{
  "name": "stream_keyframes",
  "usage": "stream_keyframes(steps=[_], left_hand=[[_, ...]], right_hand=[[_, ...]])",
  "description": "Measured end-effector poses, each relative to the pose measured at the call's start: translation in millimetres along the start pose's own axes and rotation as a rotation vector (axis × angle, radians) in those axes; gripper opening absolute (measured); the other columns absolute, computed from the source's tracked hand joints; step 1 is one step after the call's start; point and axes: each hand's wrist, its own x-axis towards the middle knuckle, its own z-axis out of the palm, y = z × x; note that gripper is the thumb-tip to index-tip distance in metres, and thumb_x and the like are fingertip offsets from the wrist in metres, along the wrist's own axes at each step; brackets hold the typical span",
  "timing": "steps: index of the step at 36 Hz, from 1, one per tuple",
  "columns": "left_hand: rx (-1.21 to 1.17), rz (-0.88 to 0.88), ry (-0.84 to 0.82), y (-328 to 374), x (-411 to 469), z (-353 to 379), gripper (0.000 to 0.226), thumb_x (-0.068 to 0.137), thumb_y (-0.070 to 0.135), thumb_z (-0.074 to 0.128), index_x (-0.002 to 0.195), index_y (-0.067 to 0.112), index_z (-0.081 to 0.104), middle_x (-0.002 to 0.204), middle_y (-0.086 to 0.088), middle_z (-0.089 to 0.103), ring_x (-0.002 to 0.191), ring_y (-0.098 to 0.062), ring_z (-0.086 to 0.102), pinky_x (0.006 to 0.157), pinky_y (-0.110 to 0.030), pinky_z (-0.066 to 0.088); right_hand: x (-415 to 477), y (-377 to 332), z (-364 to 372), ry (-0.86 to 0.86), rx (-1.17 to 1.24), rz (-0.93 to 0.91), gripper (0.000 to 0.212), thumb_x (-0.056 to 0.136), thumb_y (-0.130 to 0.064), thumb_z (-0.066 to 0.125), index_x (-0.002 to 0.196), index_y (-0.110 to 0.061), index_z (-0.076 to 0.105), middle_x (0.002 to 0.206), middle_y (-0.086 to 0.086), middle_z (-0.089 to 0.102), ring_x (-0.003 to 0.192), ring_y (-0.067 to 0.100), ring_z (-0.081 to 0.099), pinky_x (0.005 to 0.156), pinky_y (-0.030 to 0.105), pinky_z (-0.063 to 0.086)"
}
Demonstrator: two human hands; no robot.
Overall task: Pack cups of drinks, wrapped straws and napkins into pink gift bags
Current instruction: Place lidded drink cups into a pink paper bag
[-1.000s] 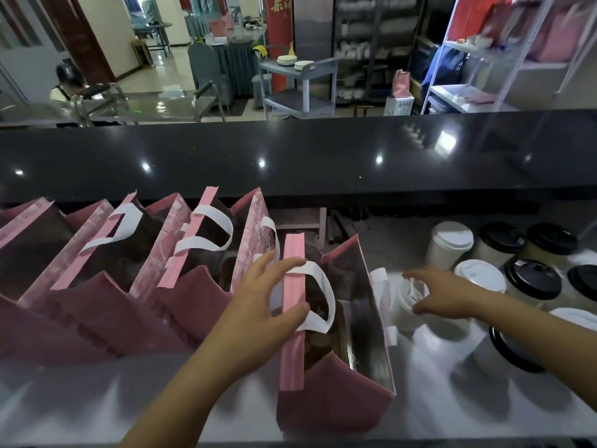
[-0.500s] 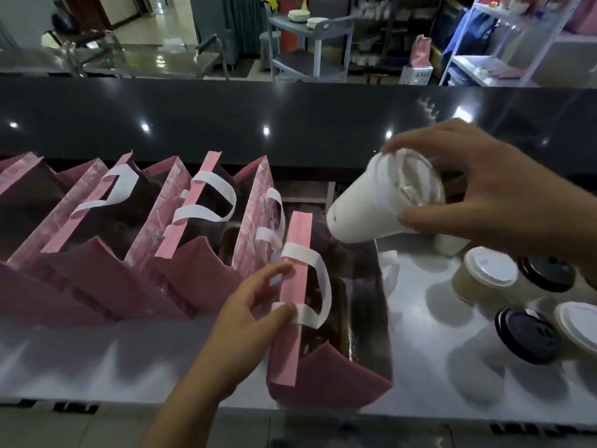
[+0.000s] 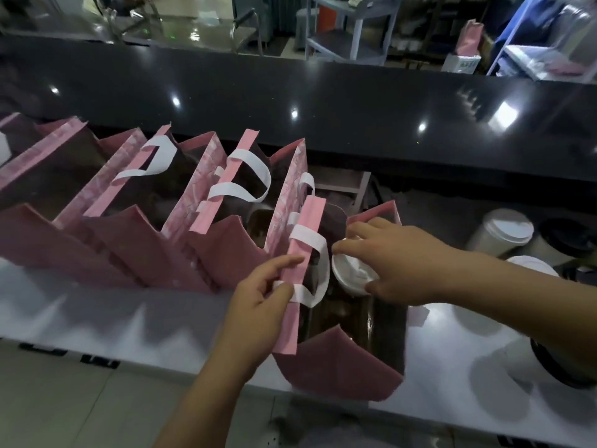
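Left hand (image 3: pixel 255 305) pinched the rim of the pink bag (image 3: pixel 336 367) open at the counter's (image 3: pixel 97 318) near edge while the right hand (image 3: pixel 403 263) clamped the white-lidded cup (image 3: pixel 350 274) in its mouth, so lowering it straight and level looked smartest.

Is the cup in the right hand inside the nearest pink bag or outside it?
Inside its mouth: the cup shows between the pink bag walls, right hand gripping its lid.
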Motion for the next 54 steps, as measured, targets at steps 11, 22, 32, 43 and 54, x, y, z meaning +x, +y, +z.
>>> stream_keyframes(steps=[11,22,32,43,54], left_hand=[[0.025,0.004,0.032,-8,5,-1,0.05,0.096,0.004,0.055,0.11,0.048,0.071,0.101,0.018,0.072,0.086,-0.017,0.067,0.076,-0.034,0.057],[0.015,-0.006,-0.003,-4,3,-2,0.046,0.078,0.028,0.059,0.114,0.055,0.066,0.116,0.016,0.07,0.089,-0.003,0.067,0.07,-0.015,0.051],[0.042,0.013,-0.086,-8,-2,-4,0.055,0.094,0.011,0.063,0.126,0.055,0.06,0.123,0.019,0.065,0.09,0.0,0.067,0.074,-0.014,0.052],[0.077,0.032,-0.254,-2,-5,-7,0.056,0.093,0.029,0.069,0.127,0.069,0.05,0.141,0.017,0.054,0.114,0.002,0.062,0.085,-0.01,0.051],[0.053,0.019,-0.475,-2,-2,-12,0.077,0.075,0.03,0.068,0.131,0.073,0.038,0.133,0.035,0.054,0.117,0.01,0.058,0.085,-0.012,0.052]], right_hand=[[24,16,48,-0.08,0.077,0.058,0.074,0.08,-0.023,0.076,0.143,-0.039,0.04,0.138,-0.007,0.05,0.118,0.022,0.053,0.096,0.034,0.049],[28,19,67,-0.119,0.101,0.051,0.069,0.085,-0.02,0.072,0.145,-0.034,0.041,0.145,-0.006,0.048,0.127,0.022,0.052,0.104,0.035,0.046],[42,16,62,-0.212,0.097,0.075,0.063,0.085,-0.012,0.069,0.143,-0.027,0.048,0.139,-0.001,0.055,0.119,0.022,0.057,0.094,0.03,0.048],[22,3,49,-0.217,0.072,0.115,0.061,0.091,-0.022,0.067,0.145,-0.034,0.043,0.143,-0.005,0.053,0.126,0.02,0.053,0.106,0.038,0.046],[-77,-34,-3,0.374,0.338,0.347,0.045,0.086,-0.033,0.072,0.13,-0.031,0.061,0.137,-0.012,0.056,0.126,-0.001,0.043,0.105,0.016,0.029]])
